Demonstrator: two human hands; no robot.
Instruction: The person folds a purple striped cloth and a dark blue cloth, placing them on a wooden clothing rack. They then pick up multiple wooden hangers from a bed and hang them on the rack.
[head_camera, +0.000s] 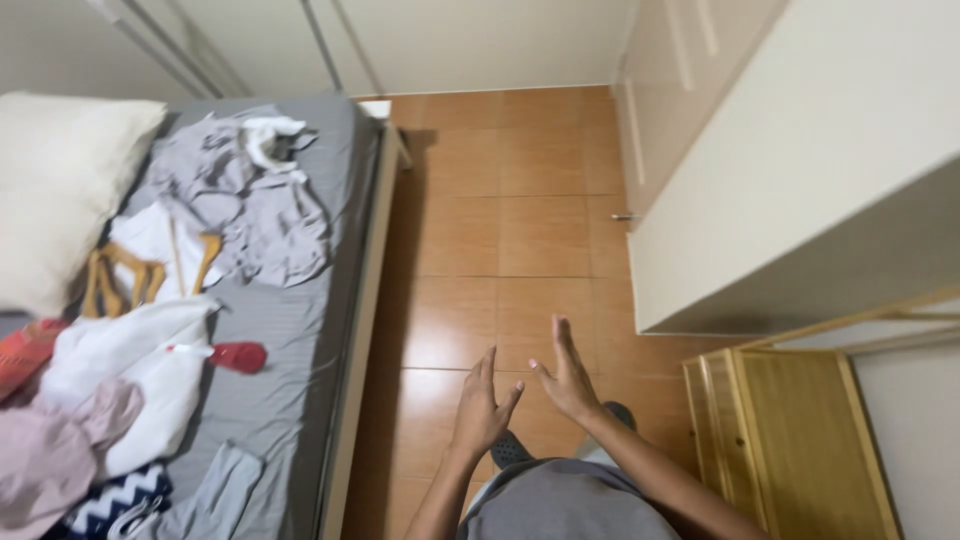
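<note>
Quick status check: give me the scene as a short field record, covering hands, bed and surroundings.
left hand: empty, fingers spread, over the tiled floor
right hand: empty, open, beside the left, not touching
bed: grey sheet, at the person's left
on bed: grey garments, wooden hangers, white clothes, pillow
right side: wooden cabinet, white wardrobe
</note>
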